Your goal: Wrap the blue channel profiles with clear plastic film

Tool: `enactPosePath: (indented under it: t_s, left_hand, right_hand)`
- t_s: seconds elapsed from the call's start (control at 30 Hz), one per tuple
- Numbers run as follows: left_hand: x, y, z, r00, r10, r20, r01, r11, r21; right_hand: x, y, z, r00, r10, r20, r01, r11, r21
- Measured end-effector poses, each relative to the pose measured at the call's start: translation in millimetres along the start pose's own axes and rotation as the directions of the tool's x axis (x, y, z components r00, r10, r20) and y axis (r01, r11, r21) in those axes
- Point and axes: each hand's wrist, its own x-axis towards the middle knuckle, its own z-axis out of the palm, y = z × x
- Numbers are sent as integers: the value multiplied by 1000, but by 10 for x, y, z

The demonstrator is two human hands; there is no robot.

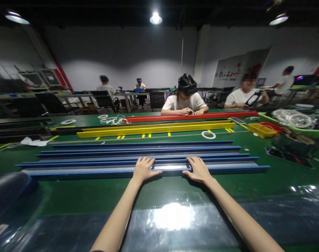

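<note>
A: In the head view, where are the hands?
B: Both are on the nearest blue channel (172, 173), which lies crosswise at the near side of the green table (83, 190). The left hand (144, 169) and the right hand (198, 169) sit a little apart, around its middle.

A: And the fingers?
B: On each hand they curve over towards the channel's far rim, while the thumb lies along the near edge, pointing inward. That looks like a hold across the width; how hard they press, I can't tell.

A: How would you handle it well?
B: I'd keep the pressure equal on both sides. It is long, and its left and right ends reach well beyond the hands, so uneven force would probably swing one end. For a lift, a wider hold should tame that better.

A: Anything close by to mind?
B: The other blue channels (83, 146) lie roughly parallel just beyond, and the fingertips are near the next one. I'd watch that they don't catch its rim, and work level so the edges don't scrape.

A: Farther off?
B: The yellow channel (159, 130) and a white ring (209, 138), towards the right, are clear of the hands. A push to the far side should be gentle, though.
</note>
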Motion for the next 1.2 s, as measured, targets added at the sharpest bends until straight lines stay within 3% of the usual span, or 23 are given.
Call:
enactPosePath:
  t_s: [0.43, 0.8, 0.93, 1.1, 1.2]
  left_hand:
    - [43, -191, 11, 999, 39, -1, -39, 999, -30]
    - [-8, -192, 24, 999, 38, -2, -38, 999, 19]
    - [-89, -350, 1, 999, 38, -5, -38, 999, 30]
    - [-251, -621, -48, 1000, 28, -13, -28, 999, 23]
    - [-302, -654, -69, 1000, 1, -17, -1, 1000, 26]
  right_hand:
    - [100, -124, 87, 999, 50, -8, -49, 998, 33]
    - [43, -177, 24, 998, 58, -5, -58, 998, 16]
    - [84, -312, 17, 999, 47, 12, -47, 998, 36]
    - [140, -534, 70, 995, -95, -23, 95, 995, -8]
    - [55, -497, 36, 994, -93, -65, 89, 994, -62]
